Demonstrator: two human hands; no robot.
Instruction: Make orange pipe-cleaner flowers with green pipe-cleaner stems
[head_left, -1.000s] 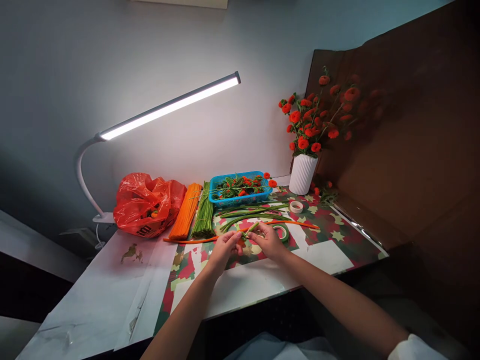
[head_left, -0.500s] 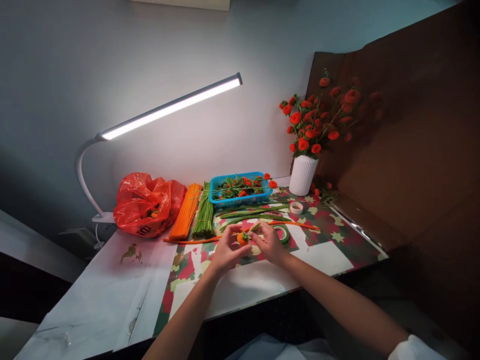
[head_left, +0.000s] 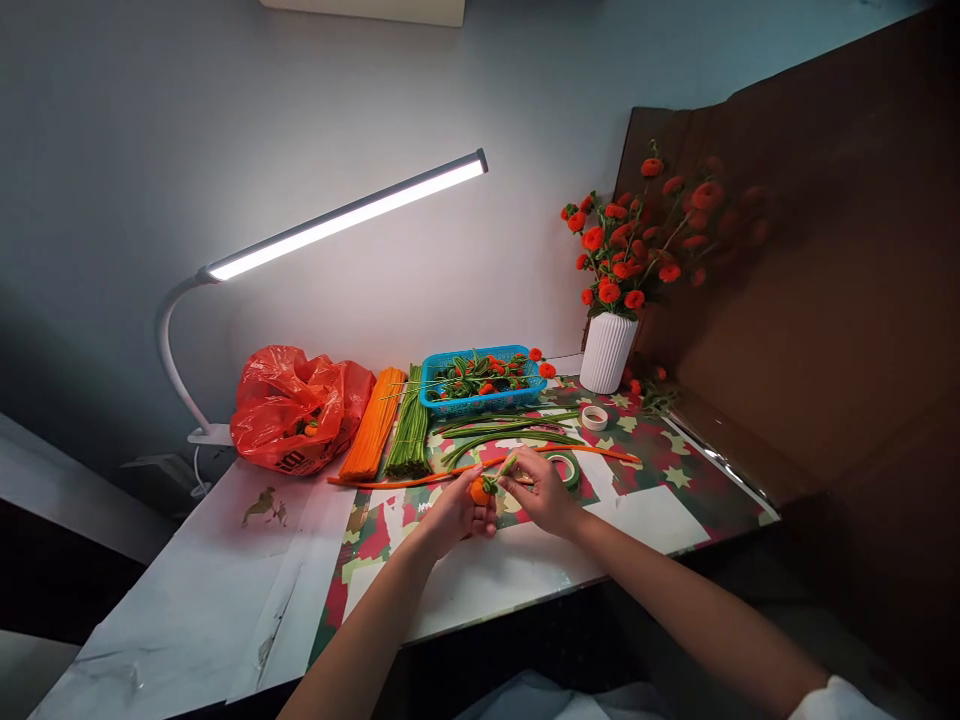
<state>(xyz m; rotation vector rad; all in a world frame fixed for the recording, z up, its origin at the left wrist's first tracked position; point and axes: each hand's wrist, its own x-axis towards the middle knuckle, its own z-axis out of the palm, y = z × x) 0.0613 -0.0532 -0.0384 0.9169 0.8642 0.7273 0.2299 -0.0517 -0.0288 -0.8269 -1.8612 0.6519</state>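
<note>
An orange flower head [head_left: 481, 489] with a green base is at the front middle of the table, between my two hands. My left hand [head_left: 459, 515] is closed around its left side, fingers curled beneath it. With thumb and fingertips pinched, my right hand [head_left: 546, 492] grips the short green stem [head_left: 507, 466] that rises from the flower's base. Just behind my right hand lies a green tape roll [head_left: 571, 470], partly covered by the hand. A long orange strip [head_left: 607, 453] runs across the table behind both hands.
Beyond the hands are a blue basket [head_left: 480, 404] of flowers, green stems [head_left: 517, 436], a white tape roll [head_left: 594, 418], orange [head_left: 369, 430] and green bundles [head_left: 409, 435]. A red bag [head_left: 300, 410] and lamp [head_left: 345, 215] stand left, a white vase [head_left: 608, 353] right.
My left hand's fingers have curled under the flower, where they were spread at its sides before. My right hand has shifted slightly. The view has moved a little.
</note>
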